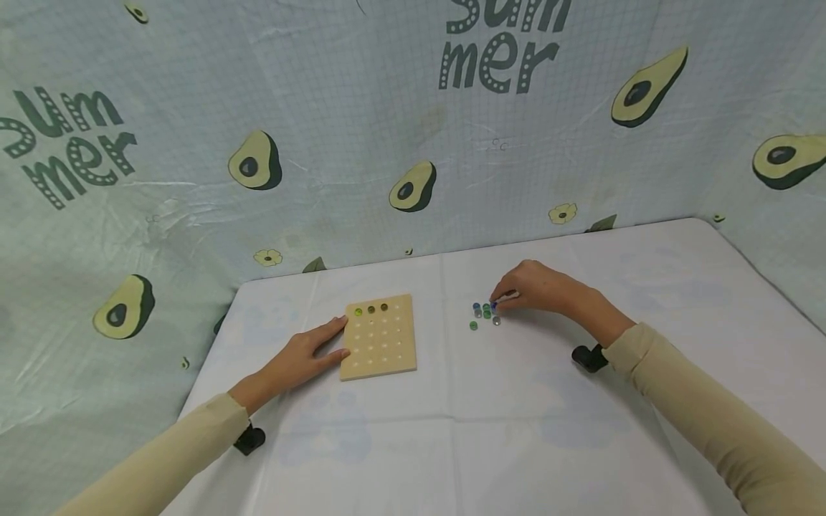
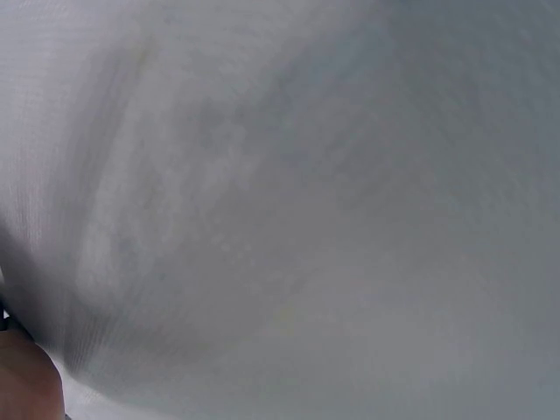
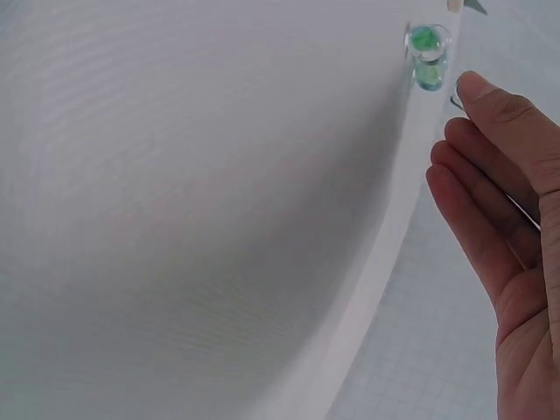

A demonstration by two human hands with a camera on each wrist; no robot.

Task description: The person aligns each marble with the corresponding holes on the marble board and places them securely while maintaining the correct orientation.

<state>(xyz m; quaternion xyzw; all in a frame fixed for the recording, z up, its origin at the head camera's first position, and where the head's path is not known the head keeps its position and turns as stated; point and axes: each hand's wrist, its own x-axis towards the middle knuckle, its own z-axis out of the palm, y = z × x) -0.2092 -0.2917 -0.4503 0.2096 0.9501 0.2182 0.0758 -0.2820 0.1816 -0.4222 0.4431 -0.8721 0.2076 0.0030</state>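
Head view alone showed the spread left hand (image 1: 300, 360) touching the board (image 1: 378, 339); the right hand (image 1: 538, 288) pinched a marble (image 1: 494, 305).

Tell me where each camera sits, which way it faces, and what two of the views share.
Head: worn on the head, facing forward and down at a white table, board and marbles; the left hand, right hand and sleeves show.
Left wrist: worn on that wrist, facing a pale, blurred surface; only a patch of skin shows, bottom left.
Right wrist: worn on that wrist, facing over the table; the right hand shows at the right, marbles near the top.
Shared: head and right wrist both show the right hand and marbles.
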